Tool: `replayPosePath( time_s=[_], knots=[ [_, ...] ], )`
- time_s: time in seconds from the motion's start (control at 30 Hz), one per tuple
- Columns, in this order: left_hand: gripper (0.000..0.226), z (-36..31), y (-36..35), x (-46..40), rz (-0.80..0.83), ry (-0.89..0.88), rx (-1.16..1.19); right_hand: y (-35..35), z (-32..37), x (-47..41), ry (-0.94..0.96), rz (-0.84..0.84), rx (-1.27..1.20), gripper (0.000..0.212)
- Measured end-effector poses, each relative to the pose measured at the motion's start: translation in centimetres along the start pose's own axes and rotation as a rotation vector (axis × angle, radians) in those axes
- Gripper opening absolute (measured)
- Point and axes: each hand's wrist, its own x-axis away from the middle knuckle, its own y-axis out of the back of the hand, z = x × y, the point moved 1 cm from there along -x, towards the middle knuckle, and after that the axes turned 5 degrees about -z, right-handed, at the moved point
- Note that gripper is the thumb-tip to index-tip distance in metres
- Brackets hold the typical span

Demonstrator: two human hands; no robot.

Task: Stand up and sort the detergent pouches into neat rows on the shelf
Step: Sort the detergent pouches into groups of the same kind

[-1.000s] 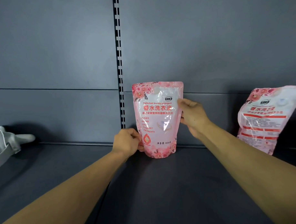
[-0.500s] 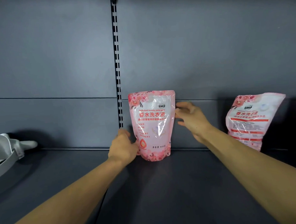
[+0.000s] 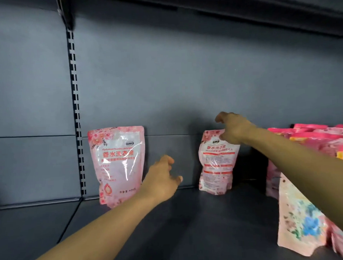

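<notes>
A pink flowered detergent pouch (image 3: 118,164) stands upright against the shelf's back panel, just right of the slotted upright. My left hand (image 3: 161,180) hovers to its right with fingers apart, not touching it. A second pink pouch (image 3: 216,165) stands further right, back side facing me, leaning slightly. My right hand (image 3: 232,128) is at its top right corner, fingers curled over the edge; whether they are closed on the pouch is unclear.
The dark grey shelf (image 3: 180,226) runs below. A slotted upright (image 3: 76,113) divides the back panel. Several more pink pouches (image 3: 311,142) crowd the right end, with one pale pouch (image 3: 302,220) standing near the front right. Another shelf (image 3: 240,3) hangs overhead.
Both hands have let go of the left pouch, which stays standing. My right hand has moved right to the top of the second pouch. The view has shifted right, showing more pouches.
</notes>
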Motion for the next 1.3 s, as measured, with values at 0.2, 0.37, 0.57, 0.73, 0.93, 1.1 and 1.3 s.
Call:
replayPosePath(
  time_s=[0.2,0.37,0.57,0.73,0.93,1.1,1.3],
  knots=[
    [0.054,-1.8,-4.4,-2.1,0.026,0.085,-0.045,-1.7,-1.2,-3.1,0.124,0.222,0.373,0.024],
    [0.055,-2.1,-5.4,-1.7,-0.009,0.143,-0.060,-0.7,-0.7,-3.7,0.236,0.214,0.356,0.026],
    [0.057,-2.6,-4.1,0.7,-0.055,0.200,0.004,1.8,1.7,-2.1,0.230,0.349,0.157,0.023],
    [0.054,-2.9,-1.5,4.3,0.041,0.211,0.192,3.2,5.1,0.0,0.101,0.458,-0.372,0.015],
    [0.072,-1.8,3.7,8.1,0.053,0.200,0.259,3.9,11.1,3.3,0.133,0.540,-0.623,0.019],
    [0.076,-0.2,4.9,9.2,-0.081,0.200,0.221,2.7,14.8,5.2,0.089,0.590,-0.720,0.019],
    [0.041,2.2,6.6,9.6,-0.176,0.247,0.232,0.8,16.7,6.8,0.100,0.433,-0.878,0.018]
  ],
)
